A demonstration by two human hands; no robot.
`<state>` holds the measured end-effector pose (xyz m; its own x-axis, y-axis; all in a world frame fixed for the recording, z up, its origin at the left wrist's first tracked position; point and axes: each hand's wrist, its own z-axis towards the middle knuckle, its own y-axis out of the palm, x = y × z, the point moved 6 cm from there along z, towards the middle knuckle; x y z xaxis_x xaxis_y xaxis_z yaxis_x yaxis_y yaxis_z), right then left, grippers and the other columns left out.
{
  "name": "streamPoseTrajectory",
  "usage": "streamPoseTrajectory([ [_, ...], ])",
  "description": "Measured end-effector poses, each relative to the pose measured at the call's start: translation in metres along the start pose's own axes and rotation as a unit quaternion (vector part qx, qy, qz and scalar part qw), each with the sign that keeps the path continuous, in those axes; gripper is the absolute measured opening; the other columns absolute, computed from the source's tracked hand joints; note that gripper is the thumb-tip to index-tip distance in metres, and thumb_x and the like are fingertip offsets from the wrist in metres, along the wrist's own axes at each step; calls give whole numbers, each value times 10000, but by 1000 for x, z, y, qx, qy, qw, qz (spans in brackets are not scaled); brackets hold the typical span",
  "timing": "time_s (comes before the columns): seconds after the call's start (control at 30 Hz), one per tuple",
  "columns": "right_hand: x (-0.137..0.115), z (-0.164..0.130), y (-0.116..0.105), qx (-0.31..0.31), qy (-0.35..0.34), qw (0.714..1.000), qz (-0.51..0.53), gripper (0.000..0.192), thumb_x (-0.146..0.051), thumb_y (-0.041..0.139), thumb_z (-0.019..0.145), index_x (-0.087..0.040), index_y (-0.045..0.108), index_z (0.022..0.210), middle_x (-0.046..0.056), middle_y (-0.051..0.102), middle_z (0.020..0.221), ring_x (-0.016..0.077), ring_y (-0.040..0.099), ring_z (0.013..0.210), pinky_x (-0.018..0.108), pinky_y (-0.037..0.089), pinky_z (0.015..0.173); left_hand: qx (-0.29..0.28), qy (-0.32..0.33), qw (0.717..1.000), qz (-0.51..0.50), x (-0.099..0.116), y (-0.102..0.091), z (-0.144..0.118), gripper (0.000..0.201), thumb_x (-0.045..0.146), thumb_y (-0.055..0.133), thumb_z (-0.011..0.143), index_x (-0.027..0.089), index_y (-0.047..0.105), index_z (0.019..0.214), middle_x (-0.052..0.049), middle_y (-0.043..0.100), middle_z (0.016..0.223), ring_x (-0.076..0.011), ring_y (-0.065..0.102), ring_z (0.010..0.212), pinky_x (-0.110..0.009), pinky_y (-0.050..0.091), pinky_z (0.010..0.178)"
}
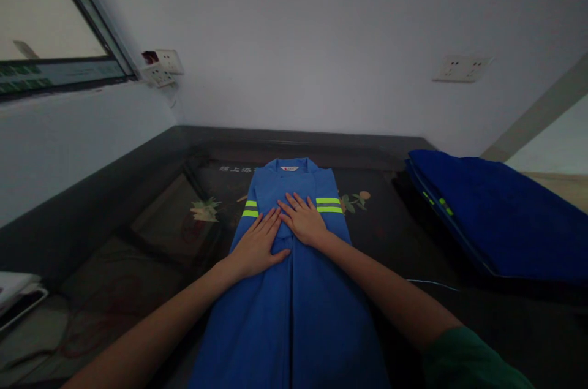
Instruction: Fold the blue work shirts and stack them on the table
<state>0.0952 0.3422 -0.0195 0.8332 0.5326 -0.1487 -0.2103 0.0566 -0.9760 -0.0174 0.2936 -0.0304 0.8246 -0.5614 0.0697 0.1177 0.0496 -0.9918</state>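
Note:
A blue work jacket (331,309) with yellow-green reflective bands lies folded lengthwise on a dark glossy table (151,223), its collar and white label at the far end. My left hand (260,242) rests flat on the jacket's middle, fingers stretched forward and thumb out to the right. Just beyond it and to the right, my right hand (302,217) also lies flat on the cloth, fingers spread. The two hands nearly meet at the fingertips. Nothing is gripped in either one. The jacket's near end runs out of view at the bottom.
A stack of folded blue garments (500,217) with reflective strips sits on the table at the right. A white device (21,297) with a cable stands at the left edge. Behind the table is a wall with sockets (462,68), and a window (50,27) is upper left.

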Motion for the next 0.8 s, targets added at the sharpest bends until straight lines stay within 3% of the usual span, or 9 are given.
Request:
streamPoseTrajectory([
  [0.1, -1, 1, -2, 7, -6, 1000, 28, 511, -450, 262, 989, -248, 360, 1448, 62, 286, 1532, 257, 200, 1425, 519, 167, 1135, 2, -4, 1000, -7, 0, 0, 1, 818, 590, 453, 843, 67, 296, 1452, -179, 240, 1527, -260, 176, 1433, -434, 169, 1168],
  [0.2, 6, 2, -15, 44, 9, 991, 124, 498, -419, 269, 991, -223, 385, 1434, 62, 330, 1515, 221, 217, 1422, 464, 200, 1140, 12, -1, 999, -44, 2, -8, 1, 813, 560, 486, 850, 78, 263, 1466, -176, 232, 1533, -260, 162, 1437, -437, 172, 1168],
  [0.3, 23, -15, -49, 156, 52, 953, 253, 467, -369, 258, 988, -201, 468, 1370, 81, 449, 1439, 175, 328, 1372, 385, 270, 1120, 75, 19, 992, -101, 5, -34, -11, 679, 471, 476, 893, 145, 292, 1460, -135, 279, 1527, -247, 171, 1437, -469, 148, 1169],
  [0.4, 32, -63, -87, 219, 45, 904, 366, 382, -386, 381, 947, -218, 590, 1220, 88, 578, 1289, 198, 510, 1210, 374, 392, 1028, 134, 28, 977, -163, 10, -70, -41, 463, 363, 445, 925, 192, 458, 1355, -112, 425, 1444, -244, 326, 1375, -491, 188, 1154],
  [0.5, 25, -134, -102, 118, 55, 894, 429, 267, -401, 544, 867, -209, 677, 996, 72, 674, 1051, 213, 615, 1002, 367, 484, 893, 145, 6, 957, -251, 22, -94, -89, 336, 315, 461, 922, 184, 581, 1208, -106, 598, 1248, -221, 540, 1186, -412, 384, 1058],
  [0.6, 2, -219, -93, -54, 105, 867, 484, 246, -404, 622, 817, -191, 683, 923, 56, 684, 909, 185, 643, 842, 322, 526, 772, 127, -55, 918, -372, 43, -93, -151, 275, 315, 482, 918, 177, 624, 1109, -73, 698, 974, -175, 671, 876, -303, 528, 825],
  [0.73, -42, -327, -66, -259, 171, 778, 546, 309, -460, 609, 817, -181, 675, 933, 48, 668, 810, 143, 637, 675, 245, 531, 578, -1, -141, 814, -564, 76, -44, -236, 329, 425, 458, 919, 152, 640, 892, -31, 677, 678, -106, 587, 433, -195, 448, 424],
  [0.8, -55, -364, -49, -303, 186, 773, 525, 317, -472, 586, 826, -181, 686, 904, 55, 677, 810, 148, 646, 668, 246, 530, 576, -66, -203, 779, -590, 82, -12, -275, 400, 495, 462, 898, 148, 621, 780, -12, 631, 560, -100, 541, 373, -181, 396, 376],
])
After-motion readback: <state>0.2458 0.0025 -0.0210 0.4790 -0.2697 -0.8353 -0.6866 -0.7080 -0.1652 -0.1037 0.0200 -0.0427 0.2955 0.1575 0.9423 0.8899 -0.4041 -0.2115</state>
